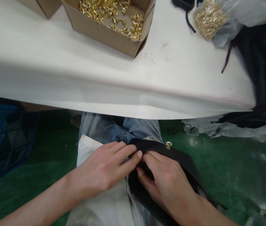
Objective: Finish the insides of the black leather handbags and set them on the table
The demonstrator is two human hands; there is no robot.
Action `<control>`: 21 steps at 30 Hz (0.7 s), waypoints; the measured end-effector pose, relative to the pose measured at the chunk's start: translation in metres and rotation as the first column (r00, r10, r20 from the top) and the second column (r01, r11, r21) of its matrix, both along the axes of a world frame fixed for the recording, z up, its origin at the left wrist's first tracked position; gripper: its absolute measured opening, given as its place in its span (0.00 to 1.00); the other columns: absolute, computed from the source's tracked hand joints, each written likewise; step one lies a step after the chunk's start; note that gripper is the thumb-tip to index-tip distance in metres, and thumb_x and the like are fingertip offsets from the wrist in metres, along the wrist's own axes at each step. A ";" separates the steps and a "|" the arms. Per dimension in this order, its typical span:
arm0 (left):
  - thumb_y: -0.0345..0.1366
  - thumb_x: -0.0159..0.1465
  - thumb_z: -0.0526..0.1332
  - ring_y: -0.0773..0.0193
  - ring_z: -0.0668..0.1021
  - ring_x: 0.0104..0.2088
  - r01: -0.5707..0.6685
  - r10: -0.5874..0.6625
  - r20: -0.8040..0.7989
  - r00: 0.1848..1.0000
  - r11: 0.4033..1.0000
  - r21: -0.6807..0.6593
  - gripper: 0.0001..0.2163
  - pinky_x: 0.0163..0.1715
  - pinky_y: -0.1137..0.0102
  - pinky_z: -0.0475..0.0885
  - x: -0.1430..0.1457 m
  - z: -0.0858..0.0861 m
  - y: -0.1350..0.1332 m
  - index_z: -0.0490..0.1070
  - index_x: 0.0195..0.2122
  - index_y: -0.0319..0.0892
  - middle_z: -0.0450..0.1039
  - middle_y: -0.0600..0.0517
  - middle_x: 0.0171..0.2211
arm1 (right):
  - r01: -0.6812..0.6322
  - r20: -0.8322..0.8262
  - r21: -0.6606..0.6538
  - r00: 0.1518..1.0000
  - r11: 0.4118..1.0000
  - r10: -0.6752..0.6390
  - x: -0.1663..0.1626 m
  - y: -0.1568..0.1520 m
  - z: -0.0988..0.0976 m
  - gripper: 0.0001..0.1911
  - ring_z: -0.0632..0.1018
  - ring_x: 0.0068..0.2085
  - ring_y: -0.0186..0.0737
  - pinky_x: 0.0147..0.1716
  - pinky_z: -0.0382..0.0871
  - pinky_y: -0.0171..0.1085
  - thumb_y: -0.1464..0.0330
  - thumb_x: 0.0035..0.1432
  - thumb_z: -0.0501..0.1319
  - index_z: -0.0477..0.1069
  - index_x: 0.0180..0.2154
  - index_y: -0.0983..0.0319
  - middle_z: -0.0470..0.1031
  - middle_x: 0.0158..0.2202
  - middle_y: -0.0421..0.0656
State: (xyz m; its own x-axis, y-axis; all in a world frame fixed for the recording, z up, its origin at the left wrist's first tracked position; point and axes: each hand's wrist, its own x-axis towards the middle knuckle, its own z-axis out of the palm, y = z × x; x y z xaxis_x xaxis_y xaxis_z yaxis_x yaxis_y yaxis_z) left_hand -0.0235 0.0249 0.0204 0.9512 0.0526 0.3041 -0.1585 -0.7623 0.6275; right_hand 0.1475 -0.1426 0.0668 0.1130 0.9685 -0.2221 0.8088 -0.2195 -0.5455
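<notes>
A black bag (pixel 181 158) with a smooth, leather-like surface lies across my lap, its opening towards me. A small gold-coloured metal fitting (pixel 168 144) stands up from its far edge. My left hand (pixel 109 164) pinches the bag's left end, thumb and fingers closed on the rim. Reaching into the opening, my right hand (pixel 166 175) has its thumb and fingers curled at the same end, close to the left fingertips. The right fingertips are partly hidden inside the bag.
Beyond my lap is a white-covered table (pixel 114 75). On it are a cardboard box (pixel 104 36) of small gold-coloured metal pieces, a clear bag (pixel 210 20) of similar pieces, and black material (pixel 264 62) at right. A blue plastic crate (pixel 3 138) stands on the left.
</notes>
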 end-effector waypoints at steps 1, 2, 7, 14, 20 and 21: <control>0.30 0.82 0.51 0.52 0.84 0.46 0.002 -0.002 0.006 1.000 1.000 -0.005 0.16 0.43 0.59 0.85 -0.005 -0.003 -0.003 0.72 0.64 0.32 0.83 0.37 0.53 | 0.014 -0.015 -0.003 1.000 1.000 -0.014 -0.003 -0.003 0.000 0.09 0.79 0.32 0.42 0.33 0.71 0.42 0.78 0.69 0.59 0.69 0.38 0.58 0.76 0.34 0.41; 0.30 0.82 0.52 0.53 0.85 0.47 -0.005 0.005 0.009 1.000 1.000 -0.022 0.16 0.43 0.60 0.85 -0.010 -0.006 -0.007 0.72 0.65 0.33 0.82 0.37 0.54 | 0.022 -0.029 -0.005 0.999 1.000 -0.022 -0.005 -0.005 -0.001 0.09 0.78 0.32 0.42 0.32 0.71 0.42 0.78 0.68 0.58 0.69 0.38 0.58 0.77 0.33 0.41; 0.32 0.83 0.50 0.54 0.86 0.49 -0.066 0.064 -0.061 0.996 0.997 -0.030 0.18 0.42 0.64 0.85 -0.020 -0.009 -0.022 0.72 0.67 0.36 0.82 0.39 0.56 | 0.082 -0.089 -0.063 0.992 0.995 -0.088 -0.014 -0.014 -0.003 0.10 0.81 0.33 0.43 0.33 0.73 0.41 0.80 0.64 0.61 0.71 0.39 0.59 0.80 0.35 0.42; 0.29 0.81 0.45 0.47 0.88 0.44 -0.005 0.010 -0.062 0.998 0.997 0.076 0.20 0.41 0.57 0.89 -0.011 0.006 -0.029 0.78 0.47 0.31 0.84 0.32 0.50 | 0.088 -0.076 -0.138 0.992 0.987 -0.099 -0.017 -0.018 -0.011 0.11 0.84 0.33 0.48 0.35 0.77 0.44 0.81 0.61 0.62 0.74 0.40 0.60 0.82 0.35 0.44; 0.26 0.79 0.44 0.46 0.89 0.46 0.011 0.001 -0.054 0.999 0.978 0.206 0.21 0.43 0.58 0.89 -0.013 0.009 -0.033 0.79 0.50 0.27 0.85 0.29 0.50 | 0.053 -0.170 -0.231 0.981 0.971 -0.094 -0.014 -0.009 0.001 0.12 0.85 0.37 0.49 0.40 0.80 0.44 0.80 0.63 0.60 0.76 0.44 0.61 0.84 0.39 0.46; 0.25 0.79 0.43 0.46 0.89 0.45 0.025 -0.014 -0.049 0.999 0.975 0.220 0.22 0.43 0.58 0.89 -0.013 0.009 -0.033 0.79 0.50 0.26 0.85 0.29 0.49 | 0.043 -0.206 -0.256 0.974 0.966 -0.098 -0.011 -0.006 0.005 0.13 0.86 0.40 0.48 0.43 0.80 0.44 0.80 0.64 0.60 0.76 0.45 0.60 0.85 0.40 0.46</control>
